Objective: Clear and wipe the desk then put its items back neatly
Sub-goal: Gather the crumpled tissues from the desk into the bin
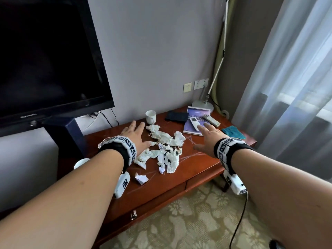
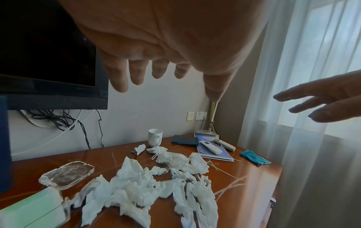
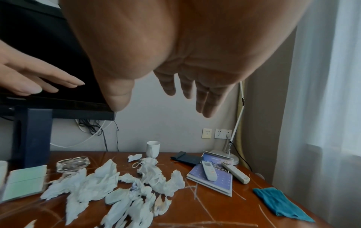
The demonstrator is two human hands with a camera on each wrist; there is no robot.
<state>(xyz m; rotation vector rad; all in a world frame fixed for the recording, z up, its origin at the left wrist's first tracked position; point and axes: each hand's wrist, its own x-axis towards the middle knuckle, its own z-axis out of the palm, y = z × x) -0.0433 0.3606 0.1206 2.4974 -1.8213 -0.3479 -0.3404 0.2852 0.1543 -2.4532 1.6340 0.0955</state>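
Crumpled white tissues point(image 1: 164, 149) lie heaped mid-desk point(image 1: 197, 164), white scratches around them. At 12 o'clock from the heap stands a white cup point(image 1: 150, 117); at 2 o'clock, 2 remotes point(image 1: 195, 123) lie on a purple booklet point(image 1: 190, 129), a teal cloth point(image 1: 233, 132) beyond. Both hands hover spread and empty above: left hand point(image 1: 135, 136) at 9 o'clock, right hand point(image 1: 209, 138) at 3 o'clock.

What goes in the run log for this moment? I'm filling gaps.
stage: start | left hand: open, above crumpled tissues | right hand: open, empty | desk: uncleared | teal cloth: untouched
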